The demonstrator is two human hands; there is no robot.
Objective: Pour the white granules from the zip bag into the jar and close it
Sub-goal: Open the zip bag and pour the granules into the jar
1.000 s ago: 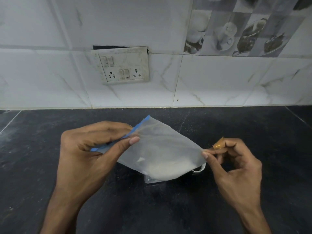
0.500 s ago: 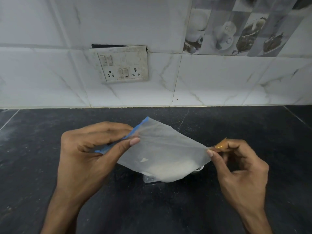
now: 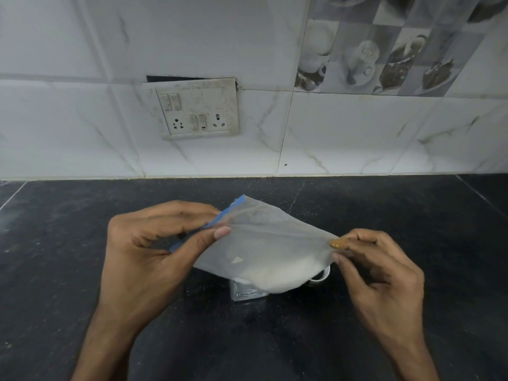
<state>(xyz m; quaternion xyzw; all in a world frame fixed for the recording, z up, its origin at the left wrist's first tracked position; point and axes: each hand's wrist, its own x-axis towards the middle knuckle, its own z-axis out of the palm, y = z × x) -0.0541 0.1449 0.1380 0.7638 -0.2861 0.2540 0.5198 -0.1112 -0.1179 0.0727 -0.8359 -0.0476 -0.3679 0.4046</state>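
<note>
A clear zip bag (image 3: 264,243) with a blue zip strip (image 3: 228,211) hangs above the dark counter, white granules (image 3: 277,276) heaped in its lower right part. My left hand (image 3: 154,257) pinches the blue strip end between thumb and fingers. My right hand (image 3: 382,273) pinches the bag's right corner, where a small amber tab (image 3: 336,243) shows. Under the bag stands a clear glass jar (image 3: 246,292), mostly hidden, with a white rim or lid edge (image 3: 324,276) peeking out on the right.
The dark stone counter (image 3: 412,215) runs back to a white marble-tiled wall. A switch and socket plate (image 3: 195,108) sits on the wall behind. Patterned grey tiles (image 3: 384,45) fill the upper right.
The right hand has shifted slightly right and pulled the bag's corner tauter; the amber tab now sits lower at the fingertips. The left hand has stayed put.
</note>
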